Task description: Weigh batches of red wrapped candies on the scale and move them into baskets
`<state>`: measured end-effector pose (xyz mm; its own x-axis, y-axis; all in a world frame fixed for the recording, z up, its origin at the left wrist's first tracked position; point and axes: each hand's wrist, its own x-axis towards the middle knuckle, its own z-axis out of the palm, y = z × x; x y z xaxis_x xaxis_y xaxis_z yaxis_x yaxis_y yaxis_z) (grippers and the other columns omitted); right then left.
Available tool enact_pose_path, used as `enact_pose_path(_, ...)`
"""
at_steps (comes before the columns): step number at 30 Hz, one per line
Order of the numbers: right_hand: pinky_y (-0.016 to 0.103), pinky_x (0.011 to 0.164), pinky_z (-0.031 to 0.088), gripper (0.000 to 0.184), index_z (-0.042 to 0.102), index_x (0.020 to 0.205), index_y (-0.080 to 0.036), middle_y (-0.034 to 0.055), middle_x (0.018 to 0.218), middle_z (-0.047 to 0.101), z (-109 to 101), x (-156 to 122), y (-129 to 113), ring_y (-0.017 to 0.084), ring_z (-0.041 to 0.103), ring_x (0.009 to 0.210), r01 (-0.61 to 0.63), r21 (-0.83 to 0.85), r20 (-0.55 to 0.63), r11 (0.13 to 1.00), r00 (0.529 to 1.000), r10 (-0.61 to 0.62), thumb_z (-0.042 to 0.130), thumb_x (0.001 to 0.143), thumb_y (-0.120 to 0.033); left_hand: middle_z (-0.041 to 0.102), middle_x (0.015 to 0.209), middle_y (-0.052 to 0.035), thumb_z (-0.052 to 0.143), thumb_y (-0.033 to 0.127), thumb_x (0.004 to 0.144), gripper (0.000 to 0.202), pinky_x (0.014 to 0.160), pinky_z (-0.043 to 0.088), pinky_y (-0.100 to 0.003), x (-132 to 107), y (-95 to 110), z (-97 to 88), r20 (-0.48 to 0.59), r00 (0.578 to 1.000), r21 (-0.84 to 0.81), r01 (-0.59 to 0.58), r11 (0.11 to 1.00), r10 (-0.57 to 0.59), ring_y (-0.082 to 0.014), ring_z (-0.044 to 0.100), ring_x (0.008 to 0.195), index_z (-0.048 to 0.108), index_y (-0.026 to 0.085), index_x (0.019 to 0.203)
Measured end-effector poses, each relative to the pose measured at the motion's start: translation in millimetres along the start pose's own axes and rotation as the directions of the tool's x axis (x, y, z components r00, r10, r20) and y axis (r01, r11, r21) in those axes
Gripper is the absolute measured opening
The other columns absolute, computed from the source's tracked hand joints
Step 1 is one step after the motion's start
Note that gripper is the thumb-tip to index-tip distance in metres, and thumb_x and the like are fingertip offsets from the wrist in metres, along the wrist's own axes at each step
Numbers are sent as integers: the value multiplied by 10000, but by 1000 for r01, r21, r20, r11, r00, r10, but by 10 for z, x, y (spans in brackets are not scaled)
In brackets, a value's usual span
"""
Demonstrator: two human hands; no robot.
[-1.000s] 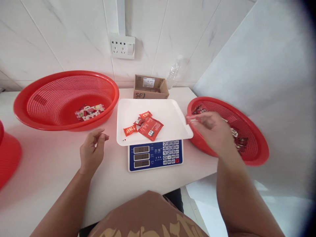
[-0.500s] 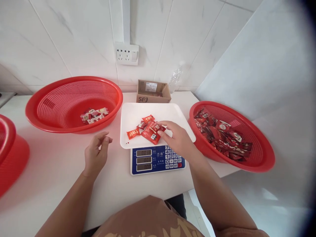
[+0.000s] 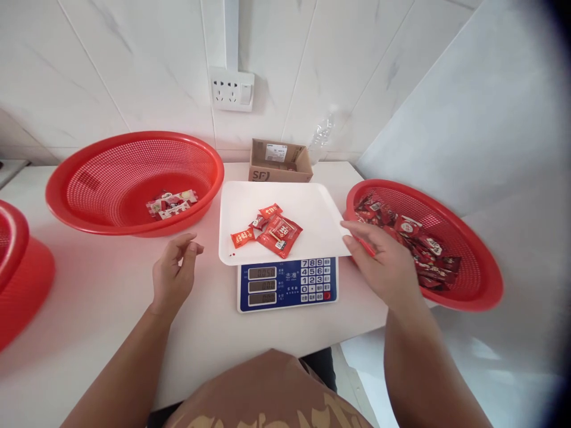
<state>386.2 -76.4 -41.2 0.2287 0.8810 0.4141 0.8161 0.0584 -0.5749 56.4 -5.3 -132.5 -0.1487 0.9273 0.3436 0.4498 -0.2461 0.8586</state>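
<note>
My left hand (image 3: 175, 270) hovers left of the scale, fingers loosely curled, the thumb a little apart from them and nothing visible in it. My right hand (image 3: 383, 261) is by the right edge of the white weighing tray (image 3: 307, 202), thumb and fingers apart and empty; part of a red basket (image 3: 473, 249) is behind it. On the tray lie a larger red packet (image 3: 281, 235) and several small red wrapped sweets (image 3: 242, 238). Below the tray shows the scale's blue panel (image 3: 289, 285), its top display reading about 0.050.
The right basket holds many red and brown packets (image 3: 408, 226). A wide red basket (image 3: 62, 205) at left contains a few sweet packets (image 3: 172, 205). Another red basket (image 3: 27, 285) stands at the left edge. Behind the tray are a cardboard box (image 3: 281, 160) and a clear plastic bottle (image 3: 322, 137).
My right hand has let go of the packet on the tray and moved right to the tray's edge. The display rose from about 0.038. The left hand stays put.
</note>
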Motion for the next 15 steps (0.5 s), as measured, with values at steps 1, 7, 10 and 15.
enact_pose_path(1, 451, 947, 494, 287, 672, 1086, -236, 64, 1129, 707, -55, -20, 55, 256, 644, 1068, -39, -23, -20, 999, 999, 38, 555, 864, -374, 682, 829, -18, 510, 406, 868, 292, 788, 535, -324, -1, -2, 2, 2, 1000, -3, -3, 1000, 3, -146, 670, 798, 588, 218, 1078)
enact_pose_path(7, 425, 944, 497, 277, 682, 1066, -240, 53, 1089, 718, -289, -110, 273, 246, 658, 1028, -232, -134, -126, 964, 968, 215, 576, 832, -344, 678, 823, -11, 500, 393, 876, 277, 782, 536, -316, -9, 13, 0, 4, 1000, 12, -20, 1000, 20, -140, 673, 790, 588, 220, 1073)
enact_pose_path(10, 414, 930, 508, 281, 681, 1064, -250, 44, 1091, 716, -338, -142, 352, 244, 659, 1024, -292, -168, -146, 942, 952, 269, 578, 820, -346, 676, 814, -8, 497, 387, 877, 270, 777, 537, -311, -12, 22, -3, 1, 1000, 11, -23, 1000, 23, -138, 673, 785, 586, 221, 1070)
enact_pose_path(15, 426, 914, 517, 302, 679, 1069, -242, 59, 1092, 716, -332, -176, 421, 258, 655, 1032, -315, -196, -116, 929, 948, 297, 568, 818, -369, 681, 820, -8, 502, 401, 875, 278, 803, 533, -324, -11, 14, 6, 4, 1000, 7, 3, 1000, -3, -143, 674, 797, 589, 229, 1075)
